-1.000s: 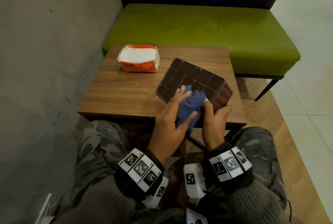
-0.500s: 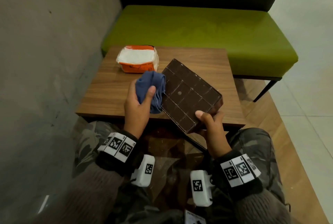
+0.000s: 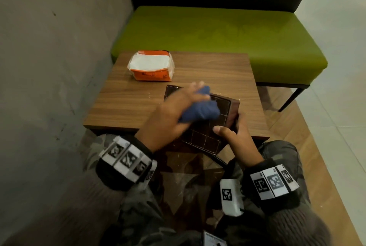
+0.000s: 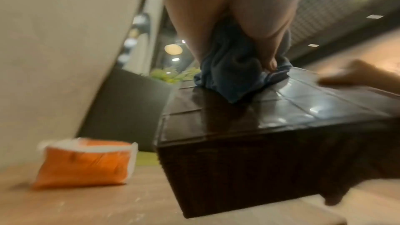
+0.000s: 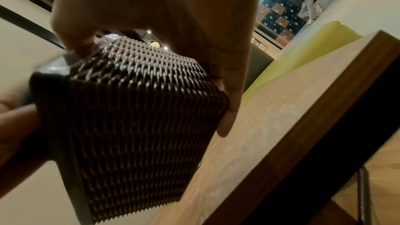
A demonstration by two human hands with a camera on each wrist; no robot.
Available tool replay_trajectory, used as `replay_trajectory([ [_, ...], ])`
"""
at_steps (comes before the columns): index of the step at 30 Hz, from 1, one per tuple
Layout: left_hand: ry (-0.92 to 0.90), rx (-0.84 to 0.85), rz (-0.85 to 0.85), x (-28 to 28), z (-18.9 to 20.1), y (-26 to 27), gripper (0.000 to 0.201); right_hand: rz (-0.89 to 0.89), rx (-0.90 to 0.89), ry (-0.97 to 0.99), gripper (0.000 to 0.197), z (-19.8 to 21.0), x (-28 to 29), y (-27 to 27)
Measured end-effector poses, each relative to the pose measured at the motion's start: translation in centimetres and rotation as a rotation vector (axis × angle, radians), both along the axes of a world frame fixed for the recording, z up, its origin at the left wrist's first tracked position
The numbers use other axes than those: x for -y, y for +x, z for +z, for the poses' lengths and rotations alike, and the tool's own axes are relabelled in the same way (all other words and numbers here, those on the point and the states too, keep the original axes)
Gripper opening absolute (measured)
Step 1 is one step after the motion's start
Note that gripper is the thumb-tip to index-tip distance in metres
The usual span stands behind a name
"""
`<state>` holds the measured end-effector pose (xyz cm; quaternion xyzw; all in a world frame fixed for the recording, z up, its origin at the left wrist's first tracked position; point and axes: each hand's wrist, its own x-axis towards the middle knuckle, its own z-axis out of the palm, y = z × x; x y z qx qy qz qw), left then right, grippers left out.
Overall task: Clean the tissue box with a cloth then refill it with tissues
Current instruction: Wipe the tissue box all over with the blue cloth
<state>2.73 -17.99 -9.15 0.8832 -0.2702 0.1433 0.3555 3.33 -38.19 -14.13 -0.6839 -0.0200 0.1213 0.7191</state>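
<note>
The left hand (image 3: pixel 174 111) was motion-blurred, hiding part of the dark brown woven tissue box's (image 3: pixel 208 137) grid-patterned face under the bunched blue cloth (image 3: pixel 200 110); the orange tissue pack (image 4: pixel 84 163) was blurred

Your left hand (image 4: pixel 233 11) grips the bunched blue cloth (image 4: pixel 233 73) and presses it onto the glossy gridded top of the dark tissue box (image 4: pixel 270 136). Your right hand (image 4: pixel 359 76) rests on the box's right edge. The orange tissue pack (image 4: pixel 84 163) lies left of the box, apart from it.

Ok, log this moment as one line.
left hand: wiping box with cloth | right hand: holding box | tissues: on table
</note>
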Motion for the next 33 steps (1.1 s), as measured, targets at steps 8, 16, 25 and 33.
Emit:
replay_trajectory([
  [8,-0.27,-0.199,0.23,-1.6,-2.8,-0.3,0.051,-0.052,-0.036,0.041,0.088,-0.5,0.5,-0.2],
  [16,-0.083,-0.188,0.071,0.8,-5.2,-4.0,0.06,-0.256,-0.118,0.112,0.088,-1.5,0.0,0.6],
  [25,-0.4,-0.333,0.395,-2.2,-6.0,-3.8,0.035,-0.22,-0.372,0.081,0.059,-1.1,1.3,2.4],
  [33,-0.586,-0.354,0.55,-3.8,-5.9,-4.3,0.025,-0.28,-0.445,0.01,0.018,2.0,1.3,5.1],
])
